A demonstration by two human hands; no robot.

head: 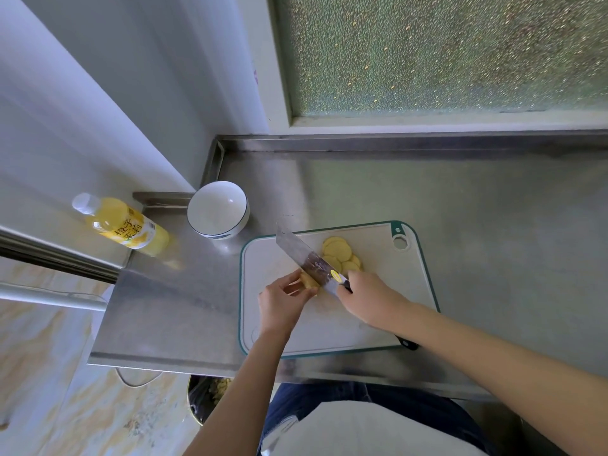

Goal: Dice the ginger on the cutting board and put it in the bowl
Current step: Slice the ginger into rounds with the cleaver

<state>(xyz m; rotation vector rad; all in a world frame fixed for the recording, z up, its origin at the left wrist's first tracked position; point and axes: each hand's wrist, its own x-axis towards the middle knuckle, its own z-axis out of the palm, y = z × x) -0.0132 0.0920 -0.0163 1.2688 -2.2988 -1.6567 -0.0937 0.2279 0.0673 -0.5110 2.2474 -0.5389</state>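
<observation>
A white cutting board (368, 320) with a green rim lies on the steel counter. My left hand (281, 302) pinches a yellow ginger piece (309, 282) on the board. My right hand (370, 299) grips the black handle of a cleaver (304, 255), whose blade rests against the right side of the ginger piece. Several round ginger slices (339, 253) lie on the board just right of the blade. An empty white bowl (217, 209) with a dark rim line stands on the counter, up and left of the board.
A bottle of yellow juice (121, 225) stands at the counter's left end next to a wall. A frosted window runs behind the steel counter (477, 209). A dark bin (204, 399) with scraps sits on the floor below the counter's front edge.
</observation>
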